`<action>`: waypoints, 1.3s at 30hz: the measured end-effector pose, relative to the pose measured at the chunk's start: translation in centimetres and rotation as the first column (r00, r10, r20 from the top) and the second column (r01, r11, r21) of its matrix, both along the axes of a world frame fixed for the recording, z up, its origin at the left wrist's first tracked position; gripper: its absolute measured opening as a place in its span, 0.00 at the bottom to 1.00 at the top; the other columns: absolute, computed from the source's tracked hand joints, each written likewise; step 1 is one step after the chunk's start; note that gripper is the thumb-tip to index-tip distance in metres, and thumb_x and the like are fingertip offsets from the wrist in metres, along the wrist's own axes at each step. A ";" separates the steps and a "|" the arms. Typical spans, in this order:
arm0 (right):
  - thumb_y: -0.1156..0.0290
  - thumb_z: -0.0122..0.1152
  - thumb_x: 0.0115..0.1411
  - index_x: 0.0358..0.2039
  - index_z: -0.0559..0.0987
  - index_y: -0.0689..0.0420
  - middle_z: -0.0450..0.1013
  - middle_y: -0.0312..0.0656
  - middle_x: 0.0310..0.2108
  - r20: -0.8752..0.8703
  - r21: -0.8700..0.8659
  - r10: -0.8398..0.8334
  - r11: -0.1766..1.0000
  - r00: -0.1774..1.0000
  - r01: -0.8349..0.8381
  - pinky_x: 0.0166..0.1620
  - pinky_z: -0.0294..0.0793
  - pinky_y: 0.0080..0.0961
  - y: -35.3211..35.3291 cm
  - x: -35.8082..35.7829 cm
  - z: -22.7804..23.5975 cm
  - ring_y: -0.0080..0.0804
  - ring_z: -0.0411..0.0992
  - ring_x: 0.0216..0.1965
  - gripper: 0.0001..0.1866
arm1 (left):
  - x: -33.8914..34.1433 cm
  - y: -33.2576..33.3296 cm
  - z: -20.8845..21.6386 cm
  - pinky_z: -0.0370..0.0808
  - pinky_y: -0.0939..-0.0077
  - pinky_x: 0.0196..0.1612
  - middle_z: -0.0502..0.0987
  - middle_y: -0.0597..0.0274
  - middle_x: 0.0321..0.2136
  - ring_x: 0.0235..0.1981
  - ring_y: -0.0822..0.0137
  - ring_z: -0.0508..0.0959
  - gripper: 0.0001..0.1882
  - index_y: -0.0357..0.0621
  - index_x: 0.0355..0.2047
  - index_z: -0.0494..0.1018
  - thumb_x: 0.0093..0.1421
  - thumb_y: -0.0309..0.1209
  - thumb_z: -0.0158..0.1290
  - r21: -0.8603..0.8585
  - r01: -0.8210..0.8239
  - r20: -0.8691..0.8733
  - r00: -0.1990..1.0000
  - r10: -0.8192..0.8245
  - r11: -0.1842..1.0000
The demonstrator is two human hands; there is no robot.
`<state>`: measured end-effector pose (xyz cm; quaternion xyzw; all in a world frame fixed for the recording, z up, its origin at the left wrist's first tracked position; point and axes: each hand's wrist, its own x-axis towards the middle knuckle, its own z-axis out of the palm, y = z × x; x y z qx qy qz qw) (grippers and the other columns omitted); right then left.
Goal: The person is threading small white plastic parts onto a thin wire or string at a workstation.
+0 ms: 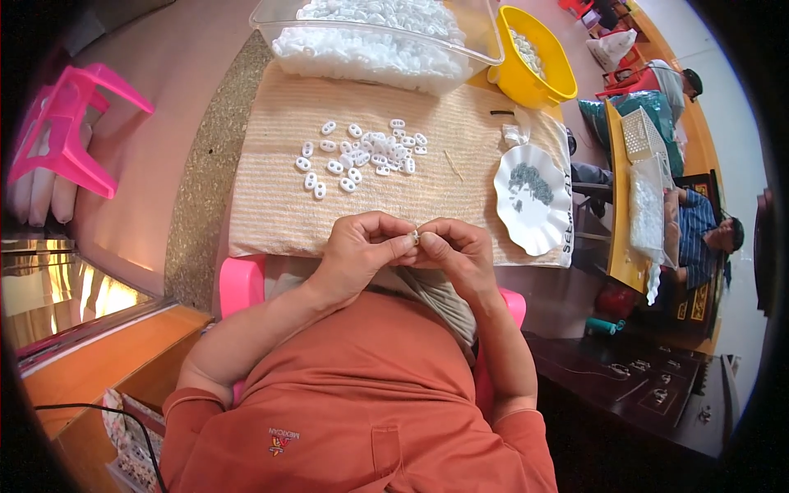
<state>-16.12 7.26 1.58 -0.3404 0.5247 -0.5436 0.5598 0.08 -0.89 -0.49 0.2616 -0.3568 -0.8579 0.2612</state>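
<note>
Close to the near edge of the cloth-covered table, my left hand [367,246] and my right hand [457,253] meet, fingertips nearly touching. Both are closed in a pinch on one small pale piece [416,237]; the fingers cover most of it and its kind cannot be made out. Beyond them lie several white oval plastic pieces [380,149], each with two dark holes, some heaped and some scattered to the left. A white wavy-rimmed plate [536,237] to the right holds a spread of tiny dark grey bits [530,182].
At the far edge stand a clear plastic bin [378,70] full of white pieces and a yellow basin [552,89] with more. A pink stool [70,135] is at left. On the right, a person in a striped shirt [699,234] sits at another table [618,222].
</note>
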 end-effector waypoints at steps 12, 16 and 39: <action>0.76 0.60 0.57 0.39 0.78 0.64 0.75 0.41 0.29 -0.840 -0.216 -0.143 0.973 0.523 -0.081 0.28 0.69 0.17 -5.2 -2.7 0.7 0.21 0.71 0.25 0.09 | 0.3 -0.5 0.2 0.81 0.76 0.38 0.78 0.59 0.31 0.32 0.70 0.80 0.08 0.36 0.39 0.72 0.59 0.21 0.53 0.148 -0.057 -0.040 0.997 0.063 0.987; 0.72 0.60 0.54 0.36 0.79 0.59 0.75 0.42 0.31 -0.973 -0.166 -0.144 0.980 0.179 -0.112 0.33 0.72 0.31 -7.5 -2.4 0.1 0.40 0.74 0.29 0.09 | 0.4 -0.6 0.1 0.81 0.76 0.39 0.78 0.60 0.31 0.31 0.71 0.80 0.08 0.36 0.39 0.73 0.59 0.21 0.54 0.168 -0.059 -0.038 0.997 0.066 0.984; 0.76 0.63 0.55 0.38 0.78 0.62 0.74 0.36 0.25 -0.721 -0.080 -0.024 0.996 0.693 -0.048 0.30 0.70 0.19 -5.4 -3.4 0.5 0.19 0.72 0.27 0.09 | 0.5 -0.8 0.5 0.81 0.77 0.38 0.78 0.61 0.30 0.30 0.71 0.79 0.07 0.37 0.38 0.73 0.58 0.22 0.54 0.160 -0.081 -0.009 0.996 0.084 0.984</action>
